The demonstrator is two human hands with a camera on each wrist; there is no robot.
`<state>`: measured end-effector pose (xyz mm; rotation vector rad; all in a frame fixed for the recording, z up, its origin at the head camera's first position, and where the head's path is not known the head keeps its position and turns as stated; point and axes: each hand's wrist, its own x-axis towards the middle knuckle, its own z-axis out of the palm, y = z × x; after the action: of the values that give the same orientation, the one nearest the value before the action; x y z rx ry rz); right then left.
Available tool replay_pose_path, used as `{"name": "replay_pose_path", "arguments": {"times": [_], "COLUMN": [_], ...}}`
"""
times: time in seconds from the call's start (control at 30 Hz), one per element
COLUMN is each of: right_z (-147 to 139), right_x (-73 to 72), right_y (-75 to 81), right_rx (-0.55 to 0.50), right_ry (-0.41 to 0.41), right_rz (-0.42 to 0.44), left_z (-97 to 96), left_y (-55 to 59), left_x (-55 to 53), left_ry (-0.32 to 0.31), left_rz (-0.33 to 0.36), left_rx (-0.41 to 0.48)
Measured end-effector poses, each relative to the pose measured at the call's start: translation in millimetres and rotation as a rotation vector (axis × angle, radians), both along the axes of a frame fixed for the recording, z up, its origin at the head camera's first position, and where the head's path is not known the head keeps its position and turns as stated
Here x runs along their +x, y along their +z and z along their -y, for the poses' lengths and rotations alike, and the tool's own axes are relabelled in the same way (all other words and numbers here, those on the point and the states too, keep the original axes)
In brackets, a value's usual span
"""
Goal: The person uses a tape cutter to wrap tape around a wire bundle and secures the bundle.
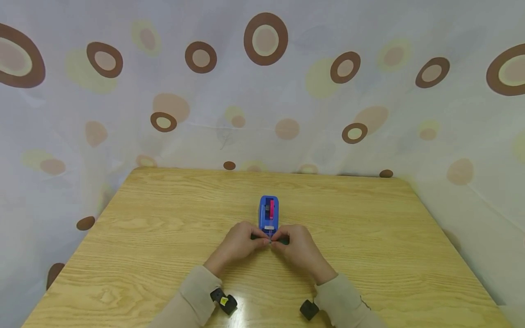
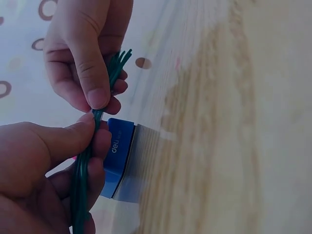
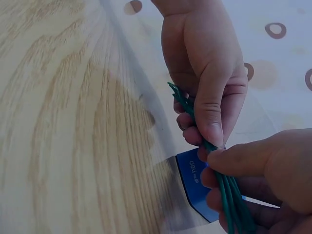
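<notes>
A bundle of thin green strands [image 2: 81, 180] runs across between both hands, its loose ends fanned out in the wrist views. My left hand [image 1: 241, 240] pinches one part of it between thumb and fingers. Close beside it, my right hand [image 1: 300, 244] grips the other part, and the thumb tips nearly meet at the bundle's middle. Just beyond the fingers stands a blue tape dispenser [image 1: 263, 219] with a pink tape core [image 1: 272, 209] inside and "deli" printed on its side. Whether tape lies around the bundle I cannot tell; the fingers cover that spot.
The dispenser stands on a light wood-grain table [image 1: 172, 214]. Behind and beside the table hangs a pale sheet [image 1: 287, 100] with brown and beige ovals. Small black devices [image 1: 223, 301] sit at both sleeve cuffs.
</notes>
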<state>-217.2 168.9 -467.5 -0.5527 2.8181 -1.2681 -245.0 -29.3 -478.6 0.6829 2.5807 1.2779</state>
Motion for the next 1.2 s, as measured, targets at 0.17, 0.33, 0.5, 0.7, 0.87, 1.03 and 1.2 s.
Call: {"name": "replay_pose_path", "arguments": {"times": [0.17, 0.33, 0.5, 0.7, 0.87, 1.03, 1.2], "right_z": [-0.1, -0.1, -2.6, -6.4, -5.5, -4.4, -3.7], "right_x": [-0.8, -1.0, -1.9, -4.1, -3.8, -2.5, -2.2], "right_y": [-0.6, 0.3, -1.0, -5.9, -7.7, -7.4, -7.7], "right_rx": [0.050, 0.024, -0.012, -0.056, -0.085, -0.098, -0.096], "right_ry": [0.023, 0.028, 0.021, 0.001, -0.038, -0.050, -0.046], "right_rz": [-0.042, 0.028, 0.081, 0.123, 0.128, 0.122, 0.112], "left_z": [-1.8, -3.1, -4.7, -8.6, -9.4, -9.1, -8.4], "left_y": [1.3, 0.6, 1.2, 4.0, 4.2, 1.8, 0.3], "left_x": [1.3, 1.1, 1.3, 3.1, 2.9, 1.4, 1.2], "left_ry": [0.014, 0.028, 0.043, 0.067, 0.057, 0.039, 0.023], "left_rz": [-0.011, -0.024, -0.048, -0.067, -0.062, -0.060, -0.090], "left_rx": [-0.006, -0.022, -0.041, -0.068, -0.073, -0.077, -0.107]}}
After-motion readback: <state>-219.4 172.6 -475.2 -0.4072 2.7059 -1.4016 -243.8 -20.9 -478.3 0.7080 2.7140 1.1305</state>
